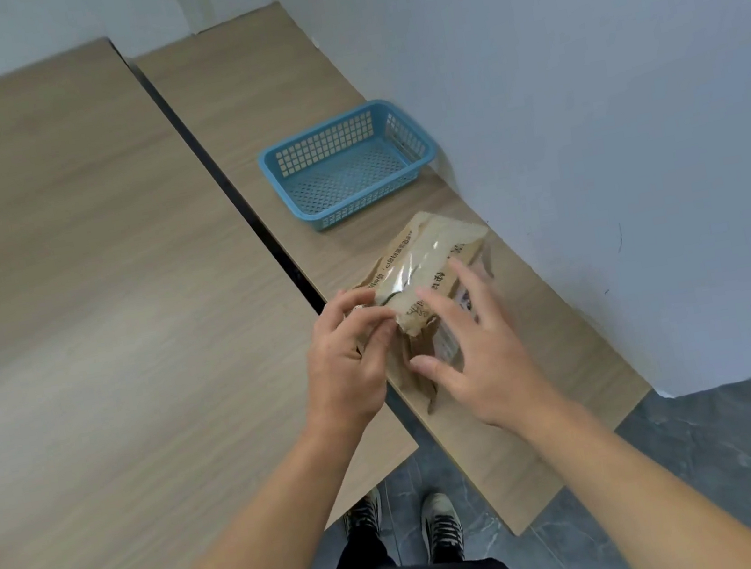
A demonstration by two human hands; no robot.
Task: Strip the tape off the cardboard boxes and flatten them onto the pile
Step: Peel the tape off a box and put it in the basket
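Though blurry, 1 box (443, 233) w/ 1 tape strip (414, 262), 1 basket (374, 196), 2 hands: L (345, 368) pinching tape, R (479, 361) spread.

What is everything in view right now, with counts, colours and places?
box: one, brown, on the right-hand table by the wall
tape: one strip, clear, along the box top
basket: one, blue, beyond the box on the same table
tables: two, light wood, side by side
wall: one, white, right of the tables
floor: grey tiles, below
shoes: two, dark, on the floor
left hand: fingers curled, pinching the box's near end
right hand: fingers spread over the box
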